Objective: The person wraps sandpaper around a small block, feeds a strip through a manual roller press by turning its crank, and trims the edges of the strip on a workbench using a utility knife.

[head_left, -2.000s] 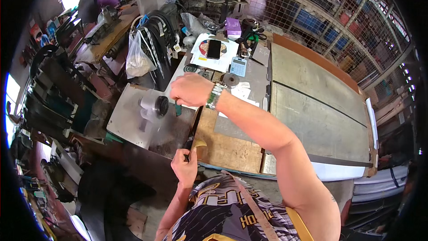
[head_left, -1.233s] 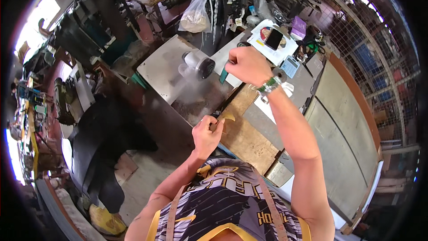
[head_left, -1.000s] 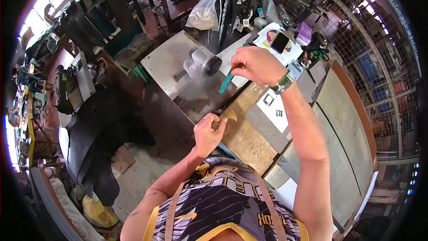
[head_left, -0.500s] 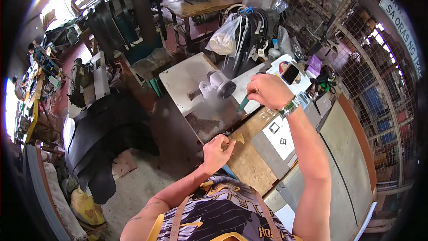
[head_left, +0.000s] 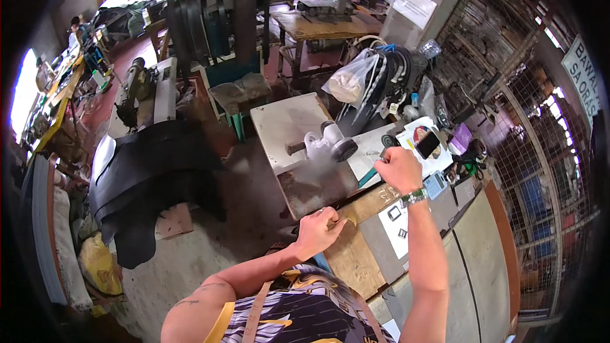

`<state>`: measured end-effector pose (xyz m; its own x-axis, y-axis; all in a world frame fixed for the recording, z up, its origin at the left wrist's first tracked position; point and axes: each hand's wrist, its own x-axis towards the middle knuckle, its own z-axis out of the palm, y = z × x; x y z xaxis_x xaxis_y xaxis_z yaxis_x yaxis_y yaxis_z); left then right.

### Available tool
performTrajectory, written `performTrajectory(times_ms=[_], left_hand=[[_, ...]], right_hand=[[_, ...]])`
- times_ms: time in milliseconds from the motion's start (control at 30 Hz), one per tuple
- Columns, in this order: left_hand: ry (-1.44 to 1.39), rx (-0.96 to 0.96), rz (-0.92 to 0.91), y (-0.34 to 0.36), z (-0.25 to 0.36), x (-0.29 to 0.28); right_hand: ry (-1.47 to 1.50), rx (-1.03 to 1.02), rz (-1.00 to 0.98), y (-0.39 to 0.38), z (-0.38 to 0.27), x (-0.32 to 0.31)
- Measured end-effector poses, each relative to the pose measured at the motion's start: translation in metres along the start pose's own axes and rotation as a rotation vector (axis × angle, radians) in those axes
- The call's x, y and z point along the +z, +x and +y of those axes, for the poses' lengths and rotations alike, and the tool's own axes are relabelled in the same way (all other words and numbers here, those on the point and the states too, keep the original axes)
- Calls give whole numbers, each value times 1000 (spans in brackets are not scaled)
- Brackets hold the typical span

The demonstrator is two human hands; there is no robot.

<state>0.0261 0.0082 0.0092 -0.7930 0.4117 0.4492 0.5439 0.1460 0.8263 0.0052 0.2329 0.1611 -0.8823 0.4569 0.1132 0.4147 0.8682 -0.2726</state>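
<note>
My right hand (head_left: 400,168) is closed on a flat teal strip (head_left: 366,178), held slanting over the gap between a white board and a wooden board. My left hand (head_left: 316,234) is closed on a small tool with a curved yellowish piece (head_left: 347,225), at the near edge of the wooden board (head_left: 361,260). Beyond my hands, a white cylindrical object with a black round end (head_left: 343,150) lies blurred on a stained pale platform (head_left: 286,124). A calculator (head_left: 435,185), a phone (head_left: 429,145) on papers and a sheet with small printed shapes (head_left: 400,241) are beside my right arm.
Black leather pieces (head_left: 143,174) drape at the left. Hanging straps and a plastic bag (head_left: 349,76) stand beyond the platform, a worktable (head_left: 324,25) behind them. Wire mesh (head_left: 534,171) borders the right. People (head_left: 76,35) are at benches in the far left background.
My head view has shifted, showing more of the room's far side. The teal strip in my right hand now slants lower toward the wooden board. My left hand keeps its grip.
</note>
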Motion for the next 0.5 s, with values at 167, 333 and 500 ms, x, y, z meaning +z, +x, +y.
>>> performTrajectory(times_ms=[167, 333, 500], left_hand=[[-2, -12, -35, 3, 1, -10], [-8, -22, -137, 8, 5, -6], [-65, -17, -129, 11, -18, -14]], right_hand=[[8, 106, 90, -2, -2, 12], [115, 187, -62, -7, 12, 8], [79, 121, 45, 2, -23, 9]])
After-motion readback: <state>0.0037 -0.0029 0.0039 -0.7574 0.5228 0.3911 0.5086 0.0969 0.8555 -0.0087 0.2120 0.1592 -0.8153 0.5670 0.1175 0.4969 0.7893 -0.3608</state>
